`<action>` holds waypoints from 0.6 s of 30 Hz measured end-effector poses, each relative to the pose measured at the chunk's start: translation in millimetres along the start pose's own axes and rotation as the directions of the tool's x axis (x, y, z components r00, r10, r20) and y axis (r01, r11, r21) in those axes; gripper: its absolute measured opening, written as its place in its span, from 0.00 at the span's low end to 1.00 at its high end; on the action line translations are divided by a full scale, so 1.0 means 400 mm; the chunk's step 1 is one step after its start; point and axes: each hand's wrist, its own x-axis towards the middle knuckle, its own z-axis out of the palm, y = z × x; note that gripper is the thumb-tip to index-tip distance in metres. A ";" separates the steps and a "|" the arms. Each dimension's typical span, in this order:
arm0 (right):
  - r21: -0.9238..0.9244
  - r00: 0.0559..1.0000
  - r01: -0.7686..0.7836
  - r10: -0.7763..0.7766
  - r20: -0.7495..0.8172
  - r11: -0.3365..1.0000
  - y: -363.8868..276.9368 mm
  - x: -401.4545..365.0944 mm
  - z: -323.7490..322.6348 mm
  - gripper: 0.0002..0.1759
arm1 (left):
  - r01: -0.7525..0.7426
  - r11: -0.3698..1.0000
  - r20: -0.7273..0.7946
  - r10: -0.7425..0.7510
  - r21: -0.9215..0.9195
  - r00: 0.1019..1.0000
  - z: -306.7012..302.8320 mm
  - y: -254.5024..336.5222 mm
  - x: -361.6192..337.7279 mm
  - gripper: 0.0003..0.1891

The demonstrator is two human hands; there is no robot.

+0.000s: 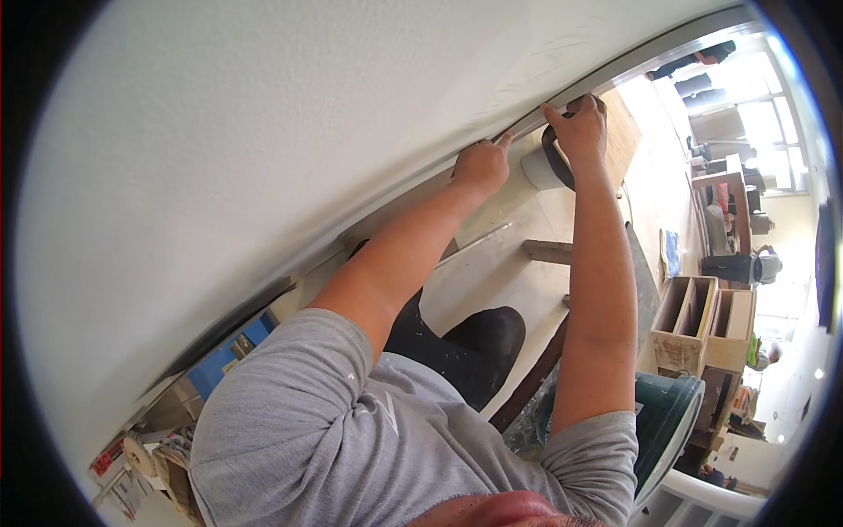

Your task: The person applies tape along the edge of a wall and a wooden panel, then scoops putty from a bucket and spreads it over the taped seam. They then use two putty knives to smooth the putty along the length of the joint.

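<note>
A large white panel (pixel 263 140) fills the upper left, with a narrow pale edge (pixel 571 92) running diagonally to the upper right. My left hand (pixel 481 165) is at that edge, one finger bent along it and the others curled and partly hidden. Farther up the edge, my right hand (pixel 581 132) presses its thumb against it, fingers closed over something dark. A thick black curved band (pixel 551 151) shows right at this hand and passes behind the wrist. Beside the band is a white, rounded container-like object (pixel 537 171).
A dark green bucket (pixel 663 422) stands by my right elbow. Wooden compartment boxes (pixel 689 316) are on the right, near a person (pixel 738 266) in the background. A wooden bar (pixel 549 252) lies below my hands. Blue material (pixel 219 360) sits behind my left shoulder.
</note>
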 end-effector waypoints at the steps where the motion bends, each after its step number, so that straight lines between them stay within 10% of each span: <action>1: 0.000 1.000 -0.002 0.002 0.003 1.000 0.001 0.000 0.001 0.31 | -0.003 1.000 -0.007 0.003 0.000 1.000 0.001 0.000 -0.001 0.28; 18: 0.017 0.999 -0.050 0.050 0.019 0.999 -0.015 -0.009 -0.012 0.31 | 0.015 0.999 0.007 -0.015 0.050 1.000 0.000 0.006 0.002 0.27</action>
